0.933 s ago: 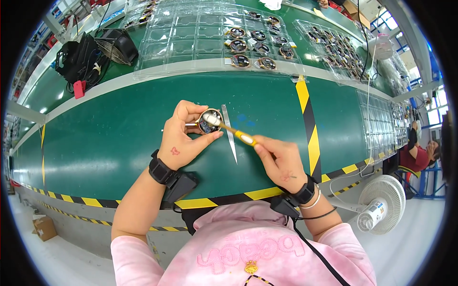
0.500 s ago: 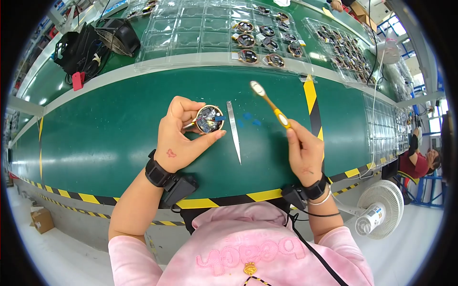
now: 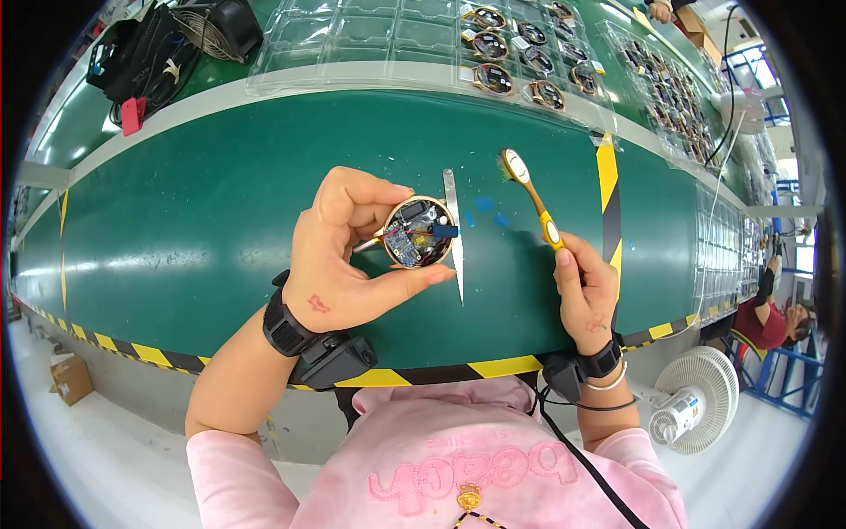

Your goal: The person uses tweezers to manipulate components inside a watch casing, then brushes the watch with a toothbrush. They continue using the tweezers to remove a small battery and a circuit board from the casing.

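Observation:
Between thumb and fingers, my left hand (image 3: 345,251) grips a round watch body (image 3: 411,247) by its gold rim. Its inside faces up, showing a circuit board, thin red wires and a blue piece of tape or film at the right edge. My right hand (image 3: 585,295) is closed on the yellow end of a toothbrush (image 3: 539,204), whose head points up and to the left, apart from the watch body. Metal tweezers (image 3: 452,207) lie on the green mat, partly behind the watch body. Small blue scraps (image 3: 484,204) lie between the tweezers and the toothbrush.
Clear plastic trays (image 3: 397,48) at the back hold several round watch parts. Further right stands another filled tray (image 3: 665,93). A black device with cables (image 3: 163,66) sits back left. Striped tape (image 3: 493,367) edges the table. A white fan (image 3: 696,401) and another person (image 3: 768,316) are at right.
The watch body is nearer and tilted so more of its inside shows. The toothbrush has turned, so its bristles show at the side. The whole view has shifted slightly.

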`<action>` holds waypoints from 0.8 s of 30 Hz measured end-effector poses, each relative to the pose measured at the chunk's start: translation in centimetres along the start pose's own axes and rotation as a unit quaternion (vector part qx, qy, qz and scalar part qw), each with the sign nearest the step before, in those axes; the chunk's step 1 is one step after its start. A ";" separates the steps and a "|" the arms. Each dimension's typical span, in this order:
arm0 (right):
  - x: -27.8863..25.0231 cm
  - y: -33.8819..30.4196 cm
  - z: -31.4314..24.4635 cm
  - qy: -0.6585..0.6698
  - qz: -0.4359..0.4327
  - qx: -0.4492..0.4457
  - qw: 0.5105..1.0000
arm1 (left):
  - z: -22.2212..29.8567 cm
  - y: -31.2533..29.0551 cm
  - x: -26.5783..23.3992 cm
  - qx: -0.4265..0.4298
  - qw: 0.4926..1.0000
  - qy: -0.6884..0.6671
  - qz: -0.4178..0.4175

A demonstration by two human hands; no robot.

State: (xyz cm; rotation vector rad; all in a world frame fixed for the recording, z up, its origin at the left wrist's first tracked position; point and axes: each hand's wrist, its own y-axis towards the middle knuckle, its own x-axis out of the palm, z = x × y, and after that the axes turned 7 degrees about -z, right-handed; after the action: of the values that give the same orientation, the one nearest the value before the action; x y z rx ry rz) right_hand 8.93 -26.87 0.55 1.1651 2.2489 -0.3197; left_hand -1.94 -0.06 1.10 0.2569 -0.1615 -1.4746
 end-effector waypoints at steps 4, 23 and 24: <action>0.0 0.1 0.0 -0.003 -0.002 -0.017 1.000 | -0.5 0.2 -0.1 0.026 0.999 -0.023 -0.015; 0.0 0.2 -0.1 0.006 0.009 -0.042 0.999 | -0.6 0.1 -0.2 0.086 0.969 -0.206 -0.106; 0.0 0.2 -0.1 0.006 0.010 -0.049 0.999 | -0.7 0.1 -0.3 0.096 0.965 -0.217 -0.112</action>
State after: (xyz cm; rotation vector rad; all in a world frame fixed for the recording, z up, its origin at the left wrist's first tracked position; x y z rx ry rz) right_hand 9.07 -26.69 0.65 1.1415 2.2357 -0.1930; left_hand -1.68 0.25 0.50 0.1054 -0.6505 -1.7283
